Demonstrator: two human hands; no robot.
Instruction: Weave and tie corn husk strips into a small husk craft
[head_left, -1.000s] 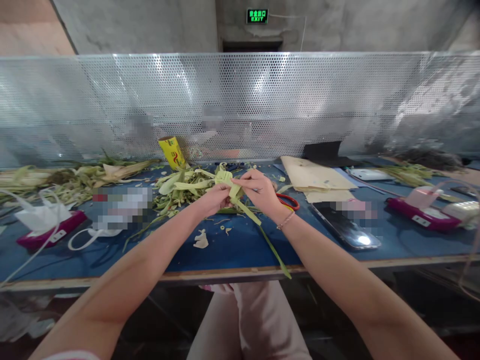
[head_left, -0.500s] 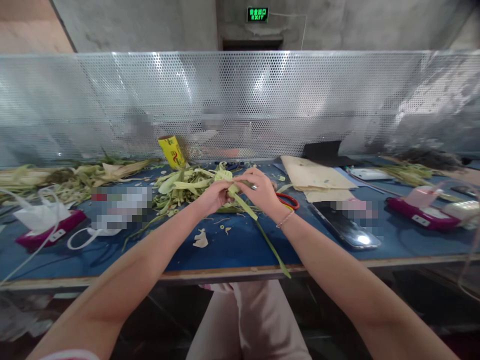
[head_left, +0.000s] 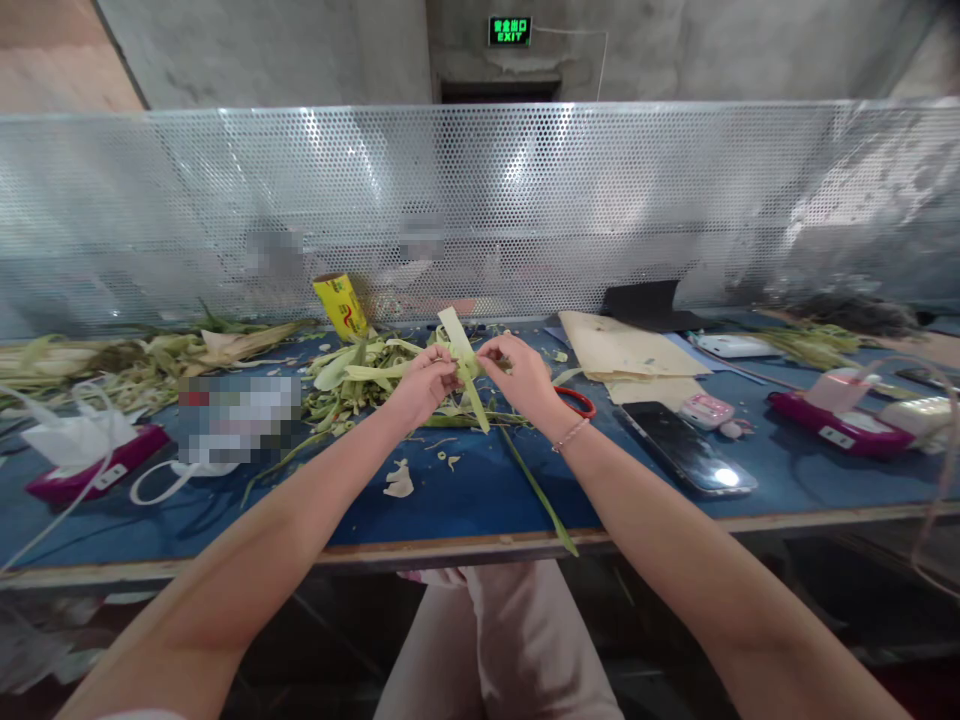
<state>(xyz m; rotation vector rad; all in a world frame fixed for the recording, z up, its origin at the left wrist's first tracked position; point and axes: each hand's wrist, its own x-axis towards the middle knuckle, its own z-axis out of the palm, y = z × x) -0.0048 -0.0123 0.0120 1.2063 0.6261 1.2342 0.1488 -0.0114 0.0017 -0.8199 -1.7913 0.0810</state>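
Over the blue table, my left hand pinches a pale green strip of leaf, like corn husk, at its crossing point. One flat end stands up above my fingers and a narrower end hangs down between my hands. From the other side, my right hand grips the same folded husk with thumb and fingertips. Part of the fold is hidden by my fingers. A pile of husk scraps lies behind my left hand. A long thin green leaf reaches over the table's front edge.
Near my right wrist lies a red loop handle. Further right are brown paper sheets, a phone, a pink case and a purple power strip. A yellow can stands before the perforated metal screen.
The husk strip has turned: its flat end now points up and its lower end is shorter and nearer my left hand. My hands have moved slightly apart. The long leaf stays put.
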